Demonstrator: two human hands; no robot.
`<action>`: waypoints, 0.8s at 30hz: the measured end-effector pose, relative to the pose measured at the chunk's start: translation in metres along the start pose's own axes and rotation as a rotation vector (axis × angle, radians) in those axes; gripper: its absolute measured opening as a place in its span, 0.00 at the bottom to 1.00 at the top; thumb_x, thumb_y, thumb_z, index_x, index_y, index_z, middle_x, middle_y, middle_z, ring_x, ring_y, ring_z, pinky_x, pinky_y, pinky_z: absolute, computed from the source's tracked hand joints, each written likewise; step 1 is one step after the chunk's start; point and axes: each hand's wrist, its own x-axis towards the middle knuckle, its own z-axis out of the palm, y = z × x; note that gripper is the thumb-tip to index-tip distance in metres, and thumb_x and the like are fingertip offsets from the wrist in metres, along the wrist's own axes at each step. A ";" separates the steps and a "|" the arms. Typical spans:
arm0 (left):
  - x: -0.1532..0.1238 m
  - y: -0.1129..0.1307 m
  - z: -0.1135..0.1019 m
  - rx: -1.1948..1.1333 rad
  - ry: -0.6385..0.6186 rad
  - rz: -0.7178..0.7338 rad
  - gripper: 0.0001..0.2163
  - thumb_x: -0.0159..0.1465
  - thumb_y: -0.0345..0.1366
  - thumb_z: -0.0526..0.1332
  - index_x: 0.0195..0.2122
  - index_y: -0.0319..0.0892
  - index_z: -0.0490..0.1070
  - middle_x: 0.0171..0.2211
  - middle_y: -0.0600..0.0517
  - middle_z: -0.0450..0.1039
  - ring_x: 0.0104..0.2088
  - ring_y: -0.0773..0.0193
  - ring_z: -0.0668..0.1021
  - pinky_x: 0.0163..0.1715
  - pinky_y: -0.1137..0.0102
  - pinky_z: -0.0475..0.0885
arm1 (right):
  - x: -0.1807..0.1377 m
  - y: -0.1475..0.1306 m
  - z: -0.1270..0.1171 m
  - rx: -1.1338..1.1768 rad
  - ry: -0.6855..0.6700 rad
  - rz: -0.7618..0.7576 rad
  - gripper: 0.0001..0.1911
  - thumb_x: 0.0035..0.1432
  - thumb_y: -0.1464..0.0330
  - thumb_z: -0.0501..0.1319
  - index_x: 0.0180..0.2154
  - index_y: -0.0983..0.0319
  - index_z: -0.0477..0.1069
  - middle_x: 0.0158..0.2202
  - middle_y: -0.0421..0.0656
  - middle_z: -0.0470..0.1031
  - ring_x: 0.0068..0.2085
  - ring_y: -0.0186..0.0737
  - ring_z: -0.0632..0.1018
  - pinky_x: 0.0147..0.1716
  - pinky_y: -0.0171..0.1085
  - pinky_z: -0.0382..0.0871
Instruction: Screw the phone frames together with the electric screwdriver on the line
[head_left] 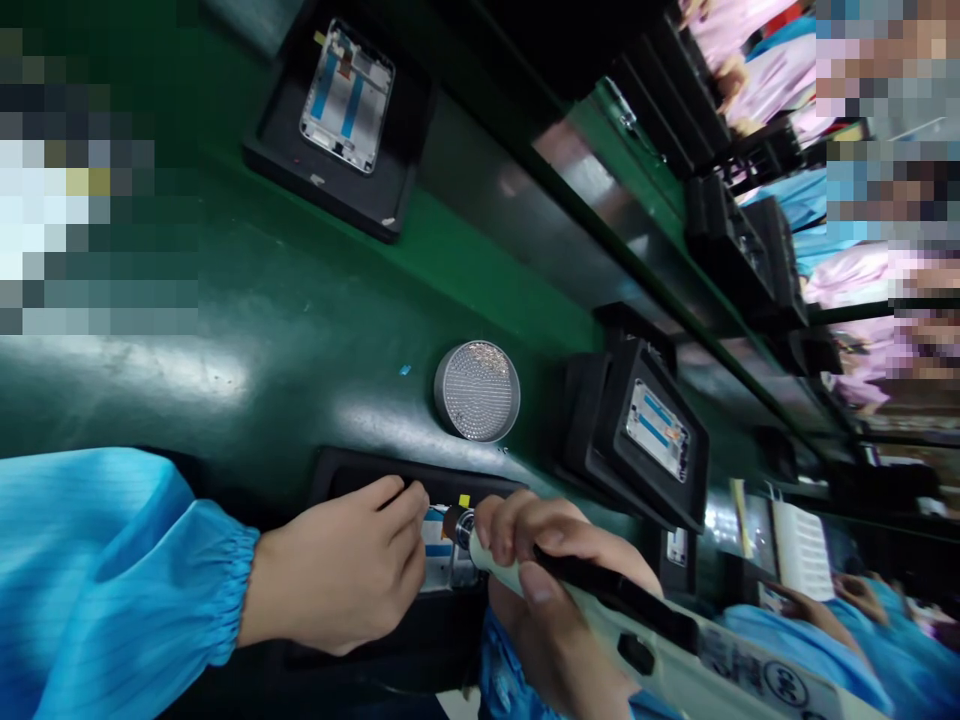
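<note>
Surroundings, left to right. Glossy dark-green surface (247, 300). On it, toward the upper left: square black tray (330, 205) bearing a silver rectangular device frame (349, 95) with two blue strips. Black low-rimmed tray (360, 470), near edge of the surface, set under both hands. Small blue scrap (405, 370), loose. Round grey metal dish (478, 390) with a dimpled or perforated floor, just beyond the tray under the hands. Stacked black trays (592, 420), the top one bearing a similar silver frame with blue strips (657, 428). White ribbed tray (804, 550), farther right, near co-workers in blue and pink sleeves.

Worked piece: silver device frame with blue strips and a yellow tab (452, 572), lying in the tray between the hands; the hands and tool cover much of it.

Left hand (341, 570): elasticated blue cuff, back upward, fingers curled, tips at the frame; whether they pinch anything cannot be told.

Right hand (559, 530): fingers wrapped around a pale-green power screwdriver with a black lever (675, 665), its nose angled down over the frame.

Markings: screwdriver label with a circled number, too blurred to read surely.
</note>
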 end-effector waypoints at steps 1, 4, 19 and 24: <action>0.000 0.000 0.000 0.004 -0.003 0.002 0.19 0.65 0.45 0.58 0.45 0.31 0.76 0.45 0.35 0.78 0.50 0.44 0.76 0.48 0.56 0.66 | -0.001 0.001 -0.001 0.009 -0.006 0.001 0.10 0.57 0.77 0.61 0.40 0.58 0.71 0.29 0.39 0.67 0.30 0.36 0.71 0.30 0.43 0.70; 0.000 0.001 0.002 0.016 -0.001 0.006 0.19 0.66 0.45 0.58 0.45 0.32 0.76 0.45 0.36 0.78 0.50 0.43 0.76 0.48 0.56 0.66 | -0.002 0.001 -0.003 0.015 -0.022 0.007 0.09 0.58 0.76 0.61 0.40 0.59 0.71 0.29 0.39 0.66 0.31 0.36 0.72 0.30 0.44 0.70; -0.002 0.001 0.006 0.033 0.006 -0.043 0.22 0.64 0.48 0.61 0.48 0.32 0.74 0.50 0.34 0.75 0.52 0.43 0.76 0.52 0.54 0.67 | 0.033 -0.017 -0.020 0.146 0.109 -0.128 0.11 0.54 0.75 0.62 0.40 0.58 0.74 0.27 0.38 0.68 0.28 0.33 0.70 0.27 0.38 0.63; -0.004 0.015 -0.002 0.139 0.041 -0.047 0.17 0.66 0.34 0.57 0.52 0.30 0.69 0.51 0.36 0.75 0.49 0.45 0.77 0.51 0.54 0.68 | 0.066 -0.049 -0.052 0.129 0.313 -0.327 0.14 0.51 0.79 0.59 0.36 0.56 0.76 0.24 0.34 0.69 0.26 0.30 0.70 0.29 0.36 0.61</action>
